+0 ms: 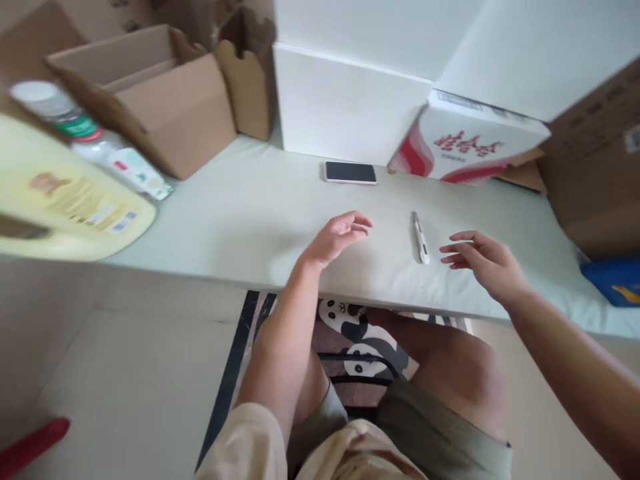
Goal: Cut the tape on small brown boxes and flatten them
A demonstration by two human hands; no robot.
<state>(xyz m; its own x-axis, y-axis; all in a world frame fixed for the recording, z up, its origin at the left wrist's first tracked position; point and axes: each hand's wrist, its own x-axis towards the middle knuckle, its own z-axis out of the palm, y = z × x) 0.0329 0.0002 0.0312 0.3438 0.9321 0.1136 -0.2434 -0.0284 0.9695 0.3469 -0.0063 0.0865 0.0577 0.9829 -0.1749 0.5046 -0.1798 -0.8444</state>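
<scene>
A slim white utility-knife-like tool (421, 239) with a grey tip lies on the pale tabletop (240, 220), its tip pointing toward the back. To its left my left hand (340, 237) hovers over the surface, fingers loosely curved and apart, holding nothing. My right hand (483, 260) is just right of the tool, close to it but not touching, with its fingers spread and empty. Farther back lies a phone (350, 173), dark screen up, in front of a white box (340, 107).
Open cardboard boxes (175, 110), a clear bottle (75, 120) and a large yellow bottle (75, 193) crowd the left. Behind right stands a red-and-white carton (465, 143); a big brown box (595, 160) and a blue pack (613, 280) are at the right edge.
</scene>
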